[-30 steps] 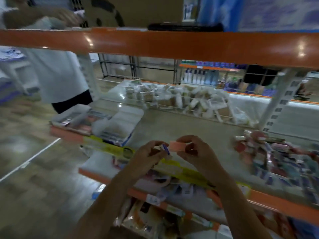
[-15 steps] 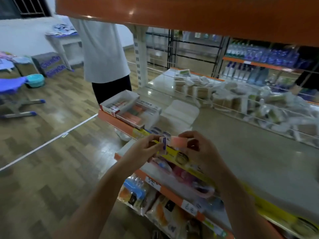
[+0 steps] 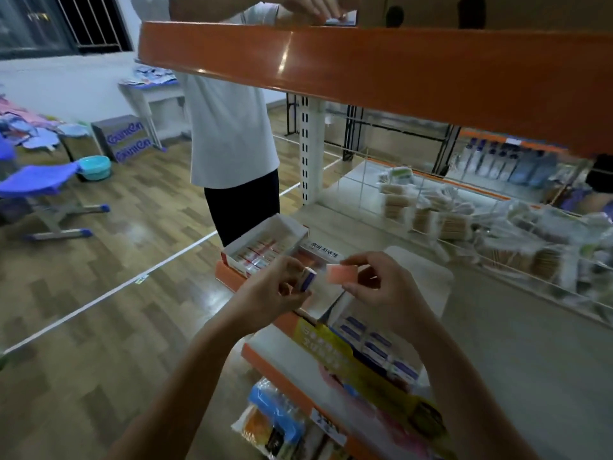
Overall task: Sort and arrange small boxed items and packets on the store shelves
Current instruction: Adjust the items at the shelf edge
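Observation:
My left hand grips a small blue-and-white box by its end, fingers curled round it. My right hand pinches a small pink-orange packet between thumb and fingers, a short gap from the blue box. Both hands hover above the front corner of the grey shelf. Just beyond them stands an open white display carton with rows of red-and-white boxes. Below my right wrist, another open carton holds several blue-labelled boxes.
An orange upper shelf beam overhangs close above. A person in a white shirt stands at the shelf's left end, hands on the top shelf. Wire dividers and bagged goods fill the shelf's rear. Packets sit on lower shelves.
The view has swung left and down toward the shelf corner. My hands have drawn slightly apart, separating the blue box from the pink packet; both are still held.

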A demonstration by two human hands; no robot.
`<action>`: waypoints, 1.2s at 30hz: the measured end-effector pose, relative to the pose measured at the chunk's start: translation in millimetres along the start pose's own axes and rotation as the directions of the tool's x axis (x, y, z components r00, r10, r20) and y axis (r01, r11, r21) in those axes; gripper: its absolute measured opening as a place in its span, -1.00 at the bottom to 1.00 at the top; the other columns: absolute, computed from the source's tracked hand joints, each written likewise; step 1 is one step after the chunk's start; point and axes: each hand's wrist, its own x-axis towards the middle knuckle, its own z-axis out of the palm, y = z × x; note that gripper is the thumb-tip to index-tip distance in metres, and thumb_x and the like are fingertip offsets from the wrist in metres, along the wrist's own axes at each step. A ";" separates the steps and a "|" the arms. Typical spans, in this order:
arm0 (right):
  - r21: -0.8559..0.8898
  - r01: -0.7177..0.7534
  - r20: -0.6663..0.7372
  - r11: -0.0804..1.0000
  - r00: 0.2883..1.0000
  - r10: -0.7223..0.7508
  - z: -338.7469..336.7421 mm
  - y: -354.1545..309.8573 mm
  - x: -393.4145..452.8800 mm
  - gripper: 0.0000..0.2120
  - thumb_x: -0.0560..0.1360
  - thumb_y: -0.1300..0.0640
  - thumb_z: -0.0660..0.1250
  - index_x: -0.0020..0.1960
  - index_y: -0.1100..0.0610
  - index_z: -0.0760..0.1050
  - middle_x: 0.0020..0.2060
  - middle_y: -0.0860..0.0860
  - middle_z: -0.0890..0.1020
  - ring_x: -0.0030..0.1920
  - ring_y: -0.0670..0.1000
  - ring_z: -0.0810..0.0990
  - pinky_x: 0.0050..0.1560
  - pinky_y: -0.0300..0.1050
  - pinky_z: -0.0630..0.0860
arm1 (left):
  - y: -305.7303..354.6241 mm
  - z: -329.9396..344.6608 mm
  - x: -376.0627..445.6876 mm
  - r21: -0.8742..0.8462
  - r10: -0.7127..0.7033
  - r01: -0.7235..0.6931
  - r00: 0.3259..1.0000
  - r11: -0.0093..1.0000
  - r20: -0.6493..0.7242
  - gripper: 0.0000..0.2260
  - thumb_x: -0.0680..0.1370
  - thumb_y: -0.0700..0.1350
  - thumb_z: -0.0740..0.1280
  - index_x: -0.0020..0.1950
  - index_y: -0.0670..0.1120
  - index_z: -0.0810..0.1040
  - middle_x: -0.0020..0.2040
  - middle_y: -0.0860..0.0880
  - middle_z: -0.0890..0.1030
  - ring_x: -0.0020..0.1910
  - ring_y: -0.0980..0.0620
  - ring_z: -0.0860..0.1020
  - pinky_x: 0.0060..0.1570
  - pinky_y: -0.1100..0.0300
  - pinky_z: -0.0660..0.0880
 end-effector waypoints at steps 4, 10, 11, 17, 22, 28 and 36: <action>-0.090 -0.037 0.038 0.995 0.998 0.040 20.0 1.2 22.7 -0.72 0.40 0.21 0.46 0.08 0.03 0.53 -0.08 -0.13 0.51 -0.16 -0.27 0.53 -0.17 -0.50 0.42 | -16.3 -22.0 20.4 0.120 0.072 -0.070 0.997 0.990 -0.013 -0.71 0.45 -0.15 0.44 0.01 0.10 0.37 -0.09 0.13 0.54 -0.18 0.16 0.53 -0.20 0.30 0.50; -0.324 -0.192 0.098 0.926 0.967 0.235 48.7 0.5 53.3 -0.71 0.43 0.14 0.43 0.13 0.04 0.51 0.00 -0.06 0.50 -0.07 -0.12 0.49 -0.03 -0.30 0.45 | -37.3 -53.3 63.1 0.164 0.219 -0.236 0.969 0.958 0.113 -0.75 0.45 -0.18 0.42 -0.02 0.10 0.44 -0.15 0.18 0.53 -0.26 0.17 0.48 -0.26 0.32 0.43; -0.355 -0.227 0.098 0.907 0.956 0.277 53.6 -0.3 57.1 -0.73 0.44 0.13 0.42 0.12 0.05 0.51 0.01 -0.05 0.49 -0.05 -0.10 0.48 0.00 -0.25 0.45 | -41.5 -57.9 70.8 0.174 0.241 -0.265 0.959 0.948 0.147 -0.76 0.45 -0.16 0.43 -0.02 0.11 0.46 -0.17 0.18 0.54 -0.26 0.17 0.49 -0.26 0.28 0.45; -0.560 -0.345 0.013 0.754 0.905 0.424 81.0 5.1 68.1 -0.79 0.50 0.12 0.32 0.14 0.08 0.50 0.01 -0.01 0.48 0.05 0.01 0.50 -0.02 -0.18 0.40 | -62.2 -75.1 107.0 0.163 0.304 -0.368 0.898 0.915 0.319 -0.81 0.46 -0.12 0.43 -0.03 0.14 0.50 -0.22 0.26 0.52 -0.29 0.22 0.48 -0.35 0.40 0.38; -0.575 -0.428 -0.033 0.698 0.864 0.502 93.5 2.2 73.8 -0.75 0.47 0.02 0.38 0.11 0.08 0.52 0.07 -0.01 0.54 0.04 -0.03 0.51 -0.07 -0.21 0.38 | -69.0 -74.9 122.3 0.185 0.318 -0.430 0.842 0.884 0.436 -0.83 0.49 -0.06 0.39 0.00 0.16 0.48 -0.16 0.23 0.55 -0.30 0.22 0.49 -0.34 0.44 0.39; -0.637 -0.458 -0.077 0.620 0.838 0.540 99.4 5.8 76.4 -0.78 0.51 0.09 0.32 0.15 -0.03 0.50 0.09 0.02 0.57 0.02 -0.01 0.54 -0.03 -0.11 0.50 | -71.8 -69.4 131.7 0.141 0.338 -0.454 0.807 0.880 0.485 -0.81 0.50 -0.09 0.37 0.09 0.10 0.53 -0.11 0.14 0.61 -0.26 0.18 0.53 -0.33 0.41 0.43; -0.668 -0.409 -0.028 0.622 0.849 0.528 101.9 8.6 72.9 -0.79 0.53 -0.09 0.27 0.10 -0.08 0.57 -0.03 0.01 0.57 0.01 0.04 0.46 0.03 -0.04 0.46 | -63.9 -65.2 131.8 0.114 0.376 -0.491 0.779 0.864 0.502 -0.79 0.52 -0.10 0.36 0.14 0.07 0.54 -0.03 0.14 0.58 -0.18 0.21 0.51 -0.29 0.45 0.39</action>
